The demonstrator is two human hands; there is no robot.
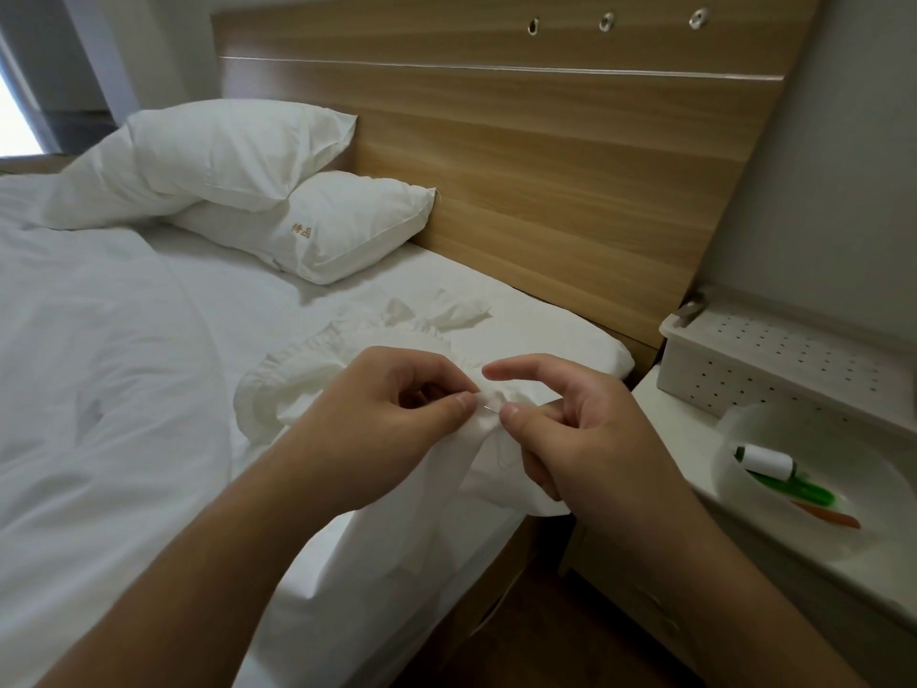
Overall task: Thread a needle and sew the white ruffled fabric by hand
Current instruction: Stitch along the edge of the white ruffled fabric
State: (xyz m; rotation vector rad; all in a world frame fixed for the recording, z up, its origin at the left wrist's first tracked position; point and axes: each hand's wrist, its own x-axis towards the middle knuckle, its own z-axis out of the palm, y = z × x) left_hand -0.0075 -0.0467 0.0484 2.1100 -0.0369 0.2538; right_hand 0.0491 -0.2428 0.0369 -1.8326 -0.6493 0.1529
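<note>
Forearms: ours, both bare, rising from the 6 o'clock edge toward the middle of the view.
Left hand (pixel 392 414): we pinch a fold of the white ruffled fabric (pixel 307 379) between thumb and curled forefinger, the other fingers curled beneath.
Right hand (pixel 570 429): thumb and a bent finger pinch the cloth just beside the left thumb; the forefinger is stretched out toward 9 o'clock above the pinch.
Needle (pixel 489 407): a thin glint between our two thumbs, lying in the fold; which hand grips it we cannot tell.
Thread: too fine to make out at the needle.
Fabric position: at centre, bunched on the near corner of the bed (pixel 124 389), its ruffled rim curving off toward 10 o'clock and a loose end hanging below our hands toward 6 o'clock.
Pillows (pixel 307 225): two white ones stacked at 11 o'clock against the wooden headboard (pixel 570 166).
Nightstand (pixel 685 439): white, at 3 o'clock, just beside the bed.
Bowl (pixel 774 538): translucent white, on the nightstand at 4 o'clock, holding a white thread spool (pixel 766 461), a green tool (pixel 794 489) and an orange one (pixel 833 516).
Dotted box (pixel 774 360): white, behind the bowl at 2 o'clock, against the wall.
</note>
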